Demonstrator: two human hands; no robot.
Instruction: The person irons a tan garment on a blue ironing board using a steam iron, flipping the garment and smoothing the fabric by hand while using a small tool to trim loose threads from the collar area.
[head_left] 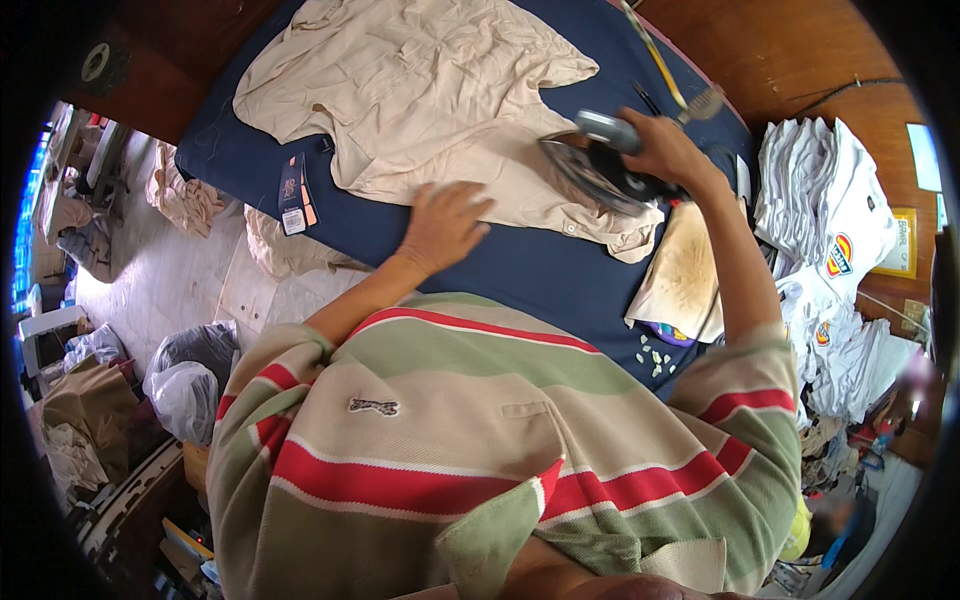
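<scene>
A person's right hand keeps a clenched grip on the handle of an iron, tilted up with its soleplate just above the sleeve of a beige shirt spread on the blue tabletop. The left hand, its grip released and fingers flat, rests on the tabletop touching the shirt's edge, left of the iron. Just below the right grip lies a scorched cloth; folded white shirts are stacked farther right.
</scene>
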